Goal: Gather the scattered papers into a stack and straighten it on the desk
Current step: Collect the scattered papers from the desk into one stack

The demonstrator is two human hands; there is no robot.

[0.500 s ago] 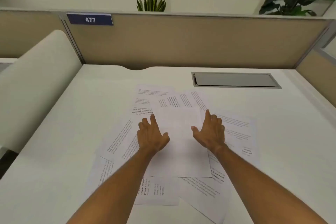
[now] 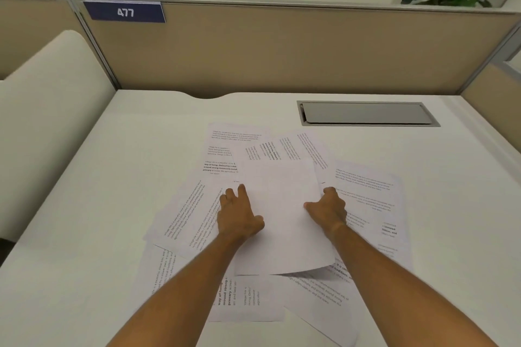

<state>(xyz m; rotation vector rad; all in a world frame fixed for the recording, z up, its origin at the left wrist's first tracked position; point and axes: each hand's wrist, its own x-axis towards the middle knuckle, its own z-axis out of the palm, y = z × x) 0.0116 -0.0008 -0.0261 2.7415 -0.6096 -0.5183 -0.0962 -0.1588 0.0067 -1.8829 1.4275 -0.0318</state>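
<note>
Several printed papers (image 2: 191, 214) lie fanned and overlapping mid-tabletop (image 2: 98, 177), not yet stacked. Blank top sheet (image 2: 282, 205): flanked by both hands, near edge lifting. Left hand (image 2: 239, 217) lies flat, fingers spread, at its left edge; right hand (image 2: 328, 210) curls over its right edge, apparently to draw it inward.

Both forearms are bare from the bottom edge up to the wrists, with no sleeves showing. The left hand (image 2: 239, 215) and right hand (image 2: 328, 210) wear nothing visible.
</note>
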